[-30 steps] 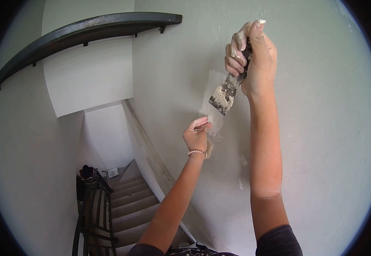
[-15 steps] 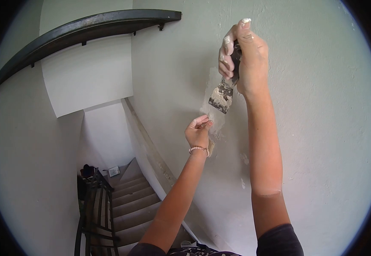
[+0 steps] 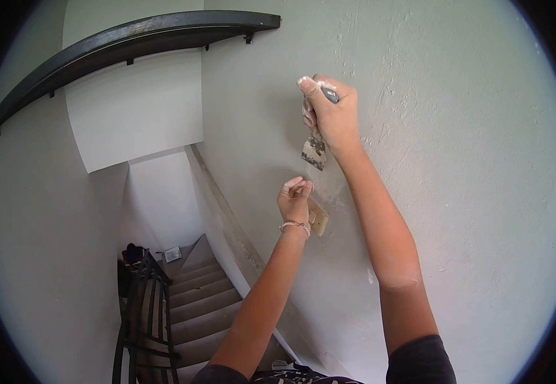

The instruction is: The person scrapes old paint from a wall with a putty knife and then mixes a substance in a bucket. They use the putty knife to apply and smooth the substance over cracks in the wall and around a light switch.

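My right hand (image 3: 334, 118) is wrapped round the dark handle of a putty knife (image 3: 313, 153), its thumb and fingers smeared white. The blade points down at the wall and carries pale filler with dark specks. Just below the blade is my left hand (image 3: 294, 203), fingertips curled together in a pinch and white with filler; I cannot tell what, if anything, is between them. A beaded bracelet (image 3: 295, 226) circles the left wrist. Beside that wrist a yellowish switch plate (image 3: 318, 219) sits on the wall, with a smeared patch of filler (image 3: 329, 192) above it.
The grey-green wall (image 3: 469, 192) has rough spots and small white marks. A dark handrail (image 3: 163, 29) runs along the upper left. Stairs (image 3: 204, 301) descend at lower left beside a black metal railing (image 3: 147, 313). A small white object (image 3: 172, 254) lies near the bottom.
My right hand has moved down and left with the putty knife, turning the blade more upright. The left hand has barely moved; more of the switch plate shows beside it.
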Action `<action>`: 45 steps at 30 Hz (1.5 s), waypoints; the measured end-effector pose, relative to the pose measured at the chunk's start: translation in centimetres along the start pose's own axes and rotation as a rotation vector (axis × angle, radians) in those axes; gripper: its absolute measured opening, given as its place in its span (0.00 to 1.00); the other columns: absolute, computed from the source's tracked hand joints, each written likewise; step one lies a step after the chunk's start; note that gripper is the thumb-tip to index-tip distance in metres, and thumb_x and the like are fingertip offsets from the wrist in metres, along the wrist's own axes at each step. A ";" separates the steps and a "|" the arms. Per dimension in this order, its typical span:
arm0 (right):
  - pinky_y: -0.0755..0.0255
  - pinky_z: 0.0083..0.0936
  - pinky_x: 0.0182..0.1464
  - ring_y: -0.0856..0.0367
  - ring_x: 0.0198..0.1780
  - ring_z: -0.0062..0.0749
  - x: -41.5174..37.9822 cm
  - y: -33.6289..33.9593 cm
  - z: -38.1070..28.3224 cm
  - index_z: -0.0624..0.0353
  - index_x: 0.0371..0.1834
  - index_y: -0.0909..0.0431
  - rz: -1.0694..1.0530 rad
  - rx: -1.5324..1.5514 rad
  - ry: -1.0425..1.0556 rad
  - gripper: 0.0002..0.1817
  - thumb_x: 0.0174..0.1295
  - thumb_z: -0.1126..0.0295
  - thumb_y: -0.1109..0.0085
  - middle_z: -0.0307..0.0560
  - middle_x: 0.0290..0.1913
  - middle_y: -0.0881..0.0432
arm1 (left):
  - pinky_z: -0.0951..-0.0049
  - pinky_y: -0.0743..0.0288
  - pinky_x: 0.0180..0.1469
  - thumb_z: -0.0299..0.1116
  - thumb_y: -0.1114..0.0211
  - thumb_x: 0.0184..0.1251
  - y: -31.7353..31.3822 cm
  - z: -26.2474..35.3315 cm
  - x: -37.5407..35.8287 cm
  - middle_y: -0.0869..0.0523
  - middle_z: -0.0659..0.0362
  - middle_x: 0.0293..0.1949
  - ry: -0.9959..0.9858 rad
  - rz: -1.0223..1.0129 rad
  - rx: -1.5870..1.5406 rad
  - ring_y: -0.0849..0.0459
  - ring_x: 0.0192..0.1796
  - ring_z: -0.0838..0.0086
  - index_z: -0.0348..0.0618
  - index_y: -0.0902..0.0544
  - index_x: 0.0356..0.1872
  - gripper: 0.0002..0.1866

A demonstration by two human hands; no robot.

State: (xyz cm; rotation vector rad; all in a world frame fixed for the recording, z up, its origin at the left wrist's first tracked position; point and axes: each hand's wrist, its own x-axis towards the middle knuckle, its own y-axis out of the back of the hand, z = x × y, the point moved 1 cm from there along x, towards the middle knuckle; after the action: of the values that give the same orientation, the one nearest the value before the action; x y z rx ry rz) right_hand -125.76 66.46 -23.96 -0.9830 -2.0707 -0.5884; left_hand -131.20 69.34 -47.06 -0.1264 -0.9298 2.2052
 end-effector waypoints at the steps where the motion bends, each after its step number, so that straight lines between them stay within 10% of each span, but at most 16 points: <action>1: 0.46 0.19 0.15 0.38 0.14 0.13 0.1 0.3 0.9 0.57 0.15 0.29 0.000 0.017 0.002 0.24 0.66 0.60 0.33 0.31 0.13 0.33 | 0.73 0.27 0.62 0.26 0.27 0.63 0.1 -0.2 0.0 0.22 0.57 0.53 0.008 0.013 0.053 0.21 0.54 0.73 0.35 0.27 0.61 0.27; 14: 0.46 0.18 0.15 0.39 0.15 0.13 0.2 -0.8 -0.5 0.55 0.15 0.31 -0.011 0.047 0.016 0.24 0.66 0.59 0.32 0.30 0.13 0.34 | 0.58 0.52 0.63 0.44 0.17 0.45 -1.1 4.1 -3.2 0.26 0.66 0.53 -0.520 0.235 0.828 0.30 0.58 0.70 0.55 0.25 0.57 0.36; 23: 0.44 0.18 0.14 0.38 0.14 0.13 0.4 -0.5 -1.1 0.55 0.15 0.30 0.002 0.047 0.061 0.24 0.67 0.60 0.34 0.32 0.13 0.33 | 0.65 0.47 0.62 0.39 0.27 0.59 0.7 4.2 -1.3 0.20 0.64 0.58 -1.098 -0.002 1.062 0.24 0.58 0.74 0.51 0.20 0.58 0.24; 32: 0.46 0.18 0.14 0.40 0.13 0.13 0.5 -0.4 -1.5 0.55 0.16 0.32 0.018 0.109 0.068 0.24 0.68 0.59 0.34 0.31 0.13 0.34 | 0.64 0.32 0.60 0.36 0.27 0.58 0.8 3.8 0.9 0.13 0.61 0.55 -1.261 -0.155 0.982 0.15 0.53 0.71 0.45 0.14 0.52 0.20; 45: 0.48 0.19 0.14 0.40 0.13 0.16 0.7 -0.2 -1.6 0.56 0.18 0.33 0.008 0.106 0.112 0.25 0.70 0.55 0.38 0.34 0.13 0.34 | 0.67 0.36 0.61 0.35 0.32 0.65 1.2 2.3 1.7 0.12 0.59 0.54 -1.404 -0.096 1.122 0.14 0.57 0.72 0.47 0.16 0.56 0.19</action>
State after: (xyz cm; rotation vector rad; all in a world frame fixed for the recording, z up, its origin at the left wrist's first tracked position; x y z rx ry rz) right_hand -125.54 65.57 -22.50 -0.8774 -1.9765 -0.5119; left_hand -133.91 68.53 -45.80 2.0696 -0.0916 2.1844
